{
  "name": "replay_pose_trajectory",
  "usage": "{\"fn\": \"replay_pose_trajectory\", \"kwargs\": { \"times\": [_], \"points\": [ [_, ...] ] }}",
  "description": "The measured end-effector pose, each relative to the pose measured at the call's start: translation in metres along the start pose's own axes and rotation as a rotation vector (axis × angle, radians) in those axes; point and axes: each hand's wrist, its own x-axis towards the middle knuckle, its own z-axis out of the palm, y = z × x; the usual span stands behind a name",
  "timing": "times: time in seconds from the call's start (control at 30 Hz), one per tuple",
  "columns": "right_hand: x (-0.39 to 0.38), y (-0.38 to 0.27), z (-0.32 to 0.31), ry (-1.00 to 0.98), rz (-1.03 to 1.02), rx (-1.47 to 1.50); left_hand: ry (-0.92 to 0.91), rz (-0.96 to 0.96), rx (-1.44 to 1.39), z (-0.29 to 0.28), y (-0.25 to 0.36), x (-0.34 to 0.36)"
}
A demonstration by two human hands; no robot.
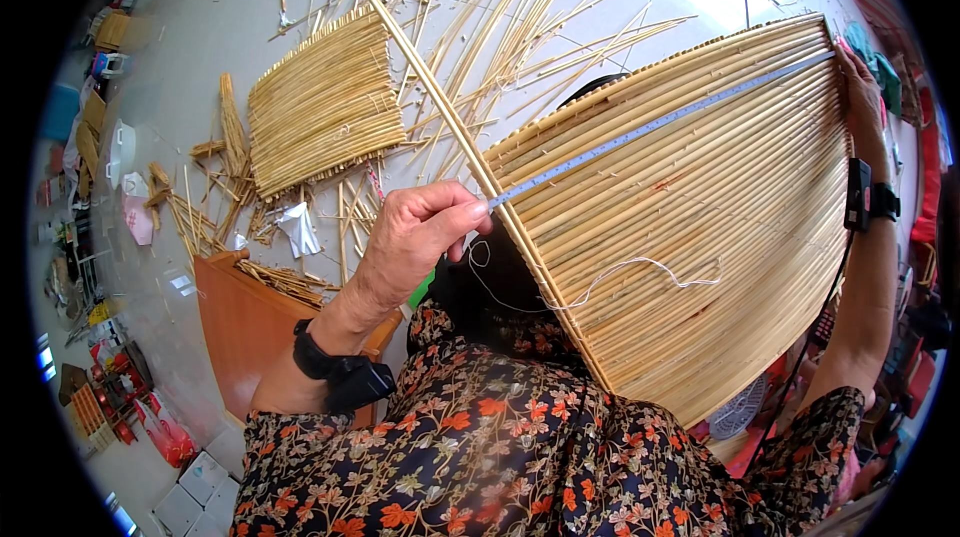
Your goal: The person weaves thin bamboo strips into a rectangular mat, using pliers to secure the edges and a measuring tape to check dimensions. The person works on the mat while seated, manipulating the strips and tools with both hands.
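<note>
One measuring tape, pinched by the left hand, stretches across the reed mat to the right hand, clasping the edge!

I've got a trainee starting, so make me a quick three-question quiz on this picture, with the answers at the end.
1. What does the left hand pinch beside the large stalk mat?
2. True or false: the right hand is at the opposite side of the large stalk mat from the left hand.
3. Where does the smaller stalk mat lie?
a) on the large stalk mat
b) on the floor
c) across the right forearm

Key:
1. The pale blue measuring tape.
2. True.
3. b
</note>
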Motion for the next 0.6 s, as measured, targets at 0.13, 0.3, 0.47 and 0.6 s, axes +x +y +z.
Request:
{"fn": "replay_pose_trajectory", "kwargs": {
  "times": [0.13,0.3,0.47,0.6],
  "points": [
    [0.001,0.003,-0.002,0.009,-0.018,-0.018,0.017,0.004,0.025,0.003,0.003,-0.001],
    [-0.001,0.003,-0.001,-0.004,-0.008,0.013,0.034,-0.008,0.056,0.004,0.005,-0.003],
    [-0.001,0.006,-0.011,-0.057,0.001,0.010,0.059,-0.062,0.091,0.005,0.008,-0.005],
    [-0.025,-0.002,0.021,0.027,0.000,-0.214,0.097,0.004,0.195,0.005,0.008,-0.008]
  ]
}}
